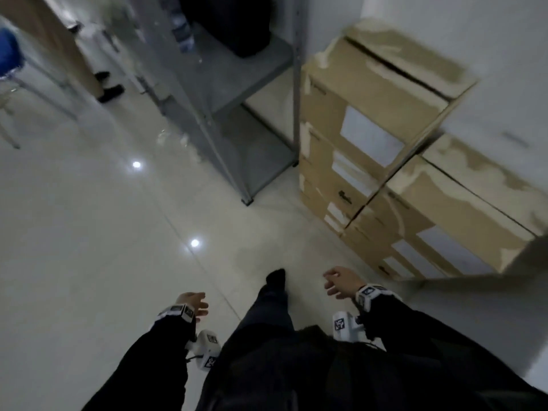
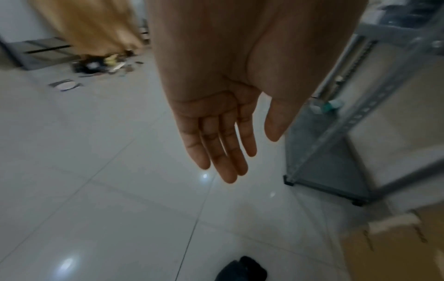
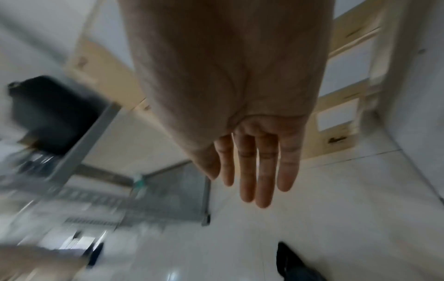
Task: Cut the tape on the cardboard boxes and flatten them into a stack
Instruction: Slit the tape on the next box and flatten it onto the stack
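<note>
Two stacks of brown cardboard boxes with white labels stand against the white wall at the right: a taller stack (image 1: pixel 370 114) and a lower one (image 1: pixel 456 221) nearer me. Their top flaps are closed, with torn tape marks along the seams. My left hand (image 1: pixel 192 304) hangs empty over the floor, fingers straight and relaxed (image 2: pixel 225 152). My right hand (image 1: pixel 338 281) is also empty with loose fingers (image 3: pixel 261 171), about a step short of the lower stack. No cutting tool shows in any view.
A grey metal shelf rack (image 1: pixel 237 114) stands left of the boxes, with a dark bag (image 1: pixel 237 22) on a shelf. Another person's legs and black shoes (image 1: pixel 109 90) are at the far left by a blue chair (image 1: pixel 9 51). The floor (image 1: pixel 89 232) is glossy pale tile.
</note>
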A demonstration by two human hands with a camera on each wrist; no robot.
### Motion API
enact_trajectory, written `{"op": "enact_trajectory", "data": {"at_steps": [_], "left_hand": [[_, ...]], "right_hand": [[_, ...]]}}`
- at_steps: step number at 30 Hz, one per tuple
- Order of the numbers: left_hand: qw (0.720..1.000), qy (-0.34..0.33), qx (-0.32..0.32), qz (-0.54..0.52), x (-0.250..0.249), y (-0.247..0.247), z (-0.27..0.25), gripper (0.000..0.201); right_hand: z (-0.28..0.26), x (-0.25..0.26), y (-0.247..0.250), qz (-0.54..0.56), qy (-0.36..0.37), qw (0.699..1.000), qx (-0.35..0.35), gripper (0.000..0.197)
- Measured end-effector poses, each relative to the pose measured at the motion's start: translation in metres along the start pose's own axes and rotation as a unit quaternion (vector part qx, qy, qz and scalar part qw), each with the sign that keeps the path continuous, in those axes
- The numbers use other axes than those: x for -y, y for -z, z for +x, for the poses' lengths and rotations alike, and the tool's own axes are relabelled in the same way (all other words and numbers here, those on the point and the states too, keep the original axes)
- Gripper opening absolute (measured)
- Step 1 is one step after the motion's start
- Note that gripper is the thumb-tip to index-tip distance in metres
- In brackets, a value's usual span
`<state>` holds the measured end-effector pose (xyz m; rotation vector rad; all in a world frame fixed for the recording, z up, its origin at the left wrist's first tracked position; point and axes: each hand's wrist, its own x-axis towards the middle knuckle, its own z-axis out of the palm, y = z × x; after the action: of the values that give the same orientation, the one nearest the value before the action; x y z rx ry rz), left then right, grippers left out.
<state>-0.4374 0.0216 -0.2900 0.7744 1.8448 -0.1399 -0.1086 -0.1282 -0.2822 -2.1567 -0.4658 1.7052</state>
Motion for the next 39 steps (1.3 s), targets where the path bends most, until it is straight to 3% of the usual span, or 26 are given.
{"op": "enact_trajectory", "data": {"at_steps": [5,9,11,13,15,17,19,21,24,26,28,31,35,39], "left_hand": [[0.991,-0.093,0.051,0.077,-0.178,-0.017,0.024,0.022],[0.967,-0.217,0.086,0.104,-0.310,-0.059,0.009,0.015],[0.944,-0.298,0.094,0.108,-0.376,-0.087,0.001,0.018],[0.906,-0.398,0.039,0.140,-0.434,-0.114,-0.010,0.028],[0.871,-0.482,0.018,0.092,-0.483,-0.132,-0.044,0.032],[0.855,-0.513,0.058,0.036,-0.527,-0.153,-0.072,0.027],[0.852,-0.510,0.106,0.051,-0.558,-0.172,-0.088,0.040],[0.854,-0.485,0.142,0.124,-0.575,-0.189,-0.089,0.055],[0.851,-0.443,0.160,0.235,-0.579,-0.199,-0.082,0.063],[0.849,-0.431,0.174,0.249,-0.577,-0.199,-0.077,0.062],[0.841,-0.444,0.176,0.255,-0.574,-0.195,-0.076,0.059],[0.826,-0.464,0.166,0.274,-0.570,-0.189,-0.083,0.060],[0.792,-0.502,0.161,0.306,-0.563,-0.182,-0.111,0.056],[0.757,-0.550,0.195,0.293,-0.542,-0.157,-0.138,0.060]], "right_hand": [[0.031,0.010,0.079,0.175,-0.073,0.971,-0.143,0.033],[0.031,0.019,0.119,0.362,-0.120,0.902,-0.199,0.034],[0.028,0.039,0.139,0.418,-0.087,0.868,-0.255,0.032],[0.028,0.066,0.165,0.458,-0.039,0.831,-0.314,0.032],[0.025,0.101,0.192,0.507,0.015,0.788,-0.349,0.040],[0.026,0.141,0.219,0.542,0.072,0.765,-0.341,0.052],[0.033,0.172,0.234,0.533,0.105,0.771,-0.332,0.078],[0.040,0.187,0.241,0.499,0.092,0.778,-0.369,0.090],[0.047,0.188,0.241,0.466,0.072,0.773,-0.424,0.069],[0.046,0.185,0.239,0.448,0.071,0.785,-0.422,0.072],[0.047,0.185,0.240,0.450,0.074,0.786,-0.417,0.073],[0.043,0.193,0.236,0.463,0.093,0.768,-0.433,0.054],[0.019,0.199,0.232,0.454,0.109,0.766,-0.441,0.038],[-0.035,0.191,0.198,0.476,0.136,0.731,-0.469,0.024]]}}
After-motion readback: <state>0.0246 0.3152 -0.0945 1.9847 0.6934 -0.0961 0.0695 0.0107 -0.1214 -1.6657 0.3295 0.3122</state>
